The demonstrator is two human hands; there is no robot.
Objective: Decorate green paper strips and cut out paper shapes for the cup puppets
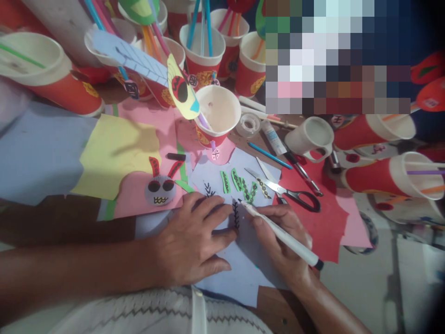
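Observation:
My left hand (194,241) lies flat with fingers spread on a pale lilac sheet of paper (239,264), pressing it down. My right hand (281,236) is closed round a white marker pen (281,234); its black tip touches the paper at a black feather-like line drawing (236,215). A second small black drawing (208,189) shows just above my left fingers. Several green paper strips with black dots (239,182) lie beyond the pen tip. A grey paper bug face with red antennae (160,188) sits to the left on pink paper.
Scissors (288,192) lie on red paper right of the strips. Many red paper cups with straws (203,46) crowd the back and right. A tape roll (249,124), glue tube (273,137), white mug (311,138), blue pencil (269,155) and yellow paper (114,155) surround the work.

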